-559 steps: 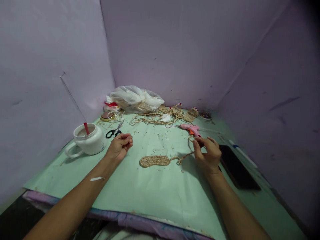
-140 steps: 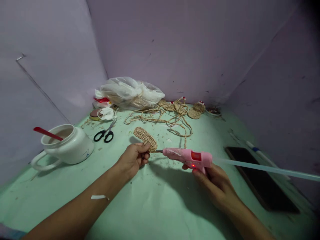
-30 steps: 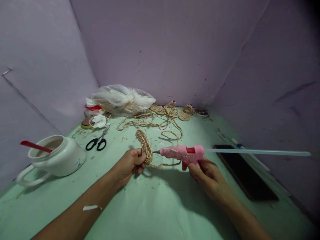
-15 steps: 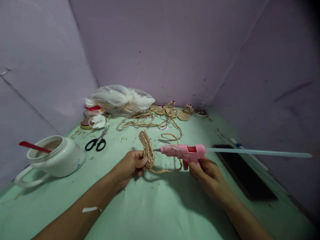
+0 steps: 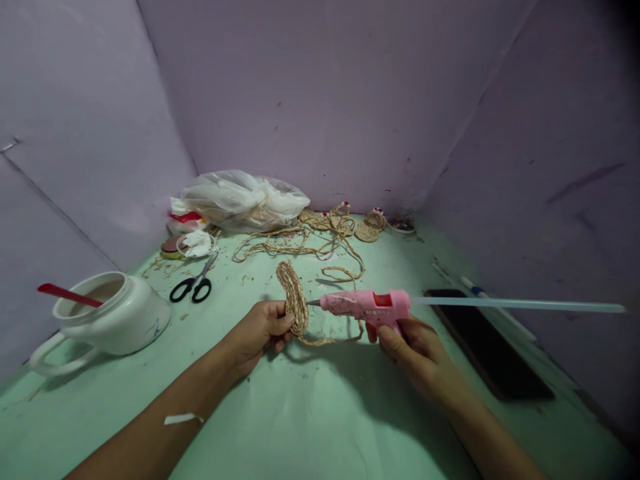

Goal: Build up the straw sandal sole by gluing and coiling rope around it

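Green tabletop [image 5: 300, 427], lilac walls [image 5: 310, 93] | left hand [image 5: 265, 330]: pinching coiled rope piece [image 5: 294, 293] by its lower left side, most of it extending past the grip | right hand [image 5: 413, 343]: wrapped round pink glue gun [image 5: 363, 304], nozzle [image 5: 314, 303] at the piece's right edge

No words or numbers could be read. A pink plastic glue gun [image 5: 363, 304] bore a faint row of marks along its side, too small and blurred to make out. A round white mug with a looped handle [image 5: 123, 323] carried thin blue strokes, which formed no legible letter or sign.
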Motion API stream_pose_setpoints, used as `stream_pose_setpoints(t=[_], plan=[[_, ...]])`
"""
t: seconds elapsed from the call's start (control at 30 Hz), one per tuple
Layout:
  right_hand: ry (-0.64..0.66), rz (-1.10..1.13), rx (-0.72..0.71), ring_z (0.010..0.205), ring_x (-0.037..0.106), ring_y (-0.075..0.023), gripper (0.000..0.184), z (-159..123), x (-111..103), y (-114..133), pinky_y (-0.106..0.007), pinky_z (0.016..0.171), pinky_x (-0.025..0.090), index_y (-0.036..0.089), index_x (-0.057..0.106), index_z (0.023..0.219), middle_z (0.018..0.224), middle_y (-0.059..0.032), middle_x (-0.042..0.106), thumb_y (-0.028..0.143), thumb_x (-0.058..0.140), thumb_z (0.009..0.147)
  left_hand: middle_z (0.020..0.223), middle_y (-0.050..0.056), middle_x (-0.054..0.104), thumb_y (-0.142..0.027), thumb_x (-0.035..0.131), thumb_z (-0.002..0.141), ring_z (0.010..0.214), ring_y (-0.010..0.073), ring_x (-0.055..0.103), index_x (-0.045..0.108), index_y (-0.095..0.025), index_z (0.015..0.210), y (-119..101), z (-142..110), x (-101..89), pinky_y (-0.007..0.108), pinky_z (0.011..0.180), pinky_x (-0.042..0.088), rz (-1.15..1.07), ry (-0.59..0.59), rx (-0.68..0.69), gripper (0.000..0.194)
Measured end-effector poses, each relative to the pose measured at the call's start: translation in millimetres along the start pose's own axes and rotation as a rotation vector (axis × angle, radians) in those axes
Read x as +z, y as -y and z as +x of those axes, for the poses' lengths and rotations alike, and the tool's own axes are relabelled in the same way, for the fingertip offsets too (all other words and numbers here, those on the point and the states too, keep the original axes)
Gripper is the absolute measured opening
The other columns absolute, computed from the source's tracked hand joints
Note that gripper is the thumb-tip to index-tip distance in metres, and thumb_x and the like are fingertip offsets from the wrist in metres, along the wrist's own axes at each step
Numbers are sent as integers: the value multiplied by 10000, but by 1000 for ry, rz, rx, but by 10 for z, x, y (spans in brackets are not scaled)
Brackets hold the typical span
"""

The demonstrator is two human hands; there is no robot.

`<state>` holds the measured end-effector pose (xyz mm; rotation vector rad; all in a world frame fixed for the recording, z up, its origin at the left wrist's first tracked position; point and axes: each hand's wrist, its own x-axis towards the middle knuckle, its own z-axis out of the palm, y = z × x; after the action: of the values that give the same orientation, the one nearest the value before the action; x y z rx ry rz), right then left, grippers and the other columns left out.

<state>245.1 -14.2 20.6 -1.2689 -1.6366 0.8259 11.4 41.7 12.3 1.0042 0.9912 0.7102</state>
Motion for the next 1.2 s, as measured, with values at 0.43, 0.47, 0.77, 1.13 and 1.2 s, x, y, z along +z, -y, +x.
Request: stream_pose_setpoints(t=[0.43, 0.47, 0.77, 1.13, 1.2], plan=[[-21, 19, 9, 457, 319, -99, 402, 7, 3, 1, -233, 412, 246, 194, 468, 563, 511, 34, 358, 502, 481, 821, 507, -28, 460, -352, 723, 568, 442, 53, 359, 579, -119, 603, 17, -1, 7, 160, 368, 277, 69, 45, 11, 276], [-23, 22, 10, 457, 319, -99, 405, 7, 4, -6, -232, 411, 245, 193, 471, 565, 511, 34, 359, 507, 481, 821, 508, -26, 460, -349, 720, 571, 445, 56, 361, 579, -121, 599, 17, -3, 12, 162, 368, 275, 74, 45, 13, 270], [-32, 44, 4, 452, 327, -99, 390, 18, 14, 3, -231, 409, 252, 192, 497, 590, 506, 36, 373, 505, 491, 823, 514, -23, 459, -348, 696, 588, 440, 59, 352, 577, -126, 595, 27, -8, 14, 183, 380, 258, 119, 55, 22, 252], [-40, 38, -4, 461, 337, -98, 388, 16, 6, -42, -228, 417, 267, 191, 486, 578, 513, 32, 390, 474, 482, 843, 500, -28, 434, -382, 707, 589, 437, 59, 332, 574, -126, 586, 36, -12, 33, 185, 384, 249, 128, 84, 32, 288], [-51, 48, -2, 459, 339, -98, 392, 19, 9, -44, -228, 415, 268, 191, 491, 585, 512, 32, 392, 491, 486, 838, 499, -28, 433, -391, 704, 593, 433, 57, 329, 574, -125, 586, 31, -17, 37, 187, 385, 242, 141, 91, 32, 296]])
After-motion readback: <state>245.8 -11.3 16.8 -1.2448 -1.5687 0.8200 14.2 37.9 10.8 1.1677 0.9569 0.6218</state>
